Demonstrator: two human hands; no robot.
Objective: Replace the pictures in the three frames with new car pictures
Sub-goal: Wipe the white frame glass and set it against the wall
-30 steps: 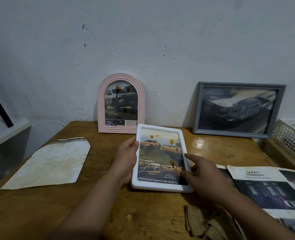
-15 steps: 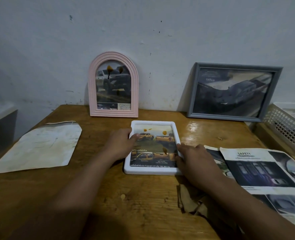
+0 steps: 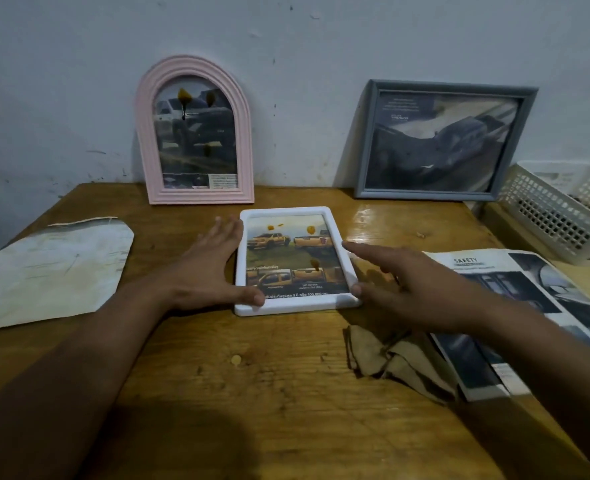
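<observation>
Both hands sit at the middle of the frame with their fingers straight and spread, one on each side of the white frame (image 3: 241,271). The left hand (image 3: 210,271) lies flat on the table (image 3: 269,393), its thumb resting on the frame's lower left corner. The right hand (image 3: 407,289) hovers just beside the frame's right edge, forefinger stretched toward the rim and thumb at the lower right corner; whether it actually touches is hard to say. Neither hand grips anything.

The white frame lies flat, face up, at centre frame, showing yellow pickup trucks on grass with a strip of small print along the bottom. Behind it, against the wall (image 3: 79,64), lean the pink arched frame (image 3: 141,133) in the upper left of centre and the grey frame (image 3: 362,161) in the upper right, each holding a dim, greyish car picture whose details blur out.

At the left lies a stained arch-shaped sheet (image 3: 51,271). At the right, car brochure pages (image 3: 528,289) headed "SAFETY" lie partly under the right forearm and run off the edge. A crumpled brown cloth (image 3: 390,362) sits below the right hand. A white basket (image 3: 556,216) is cut off at the far right.
</observation>
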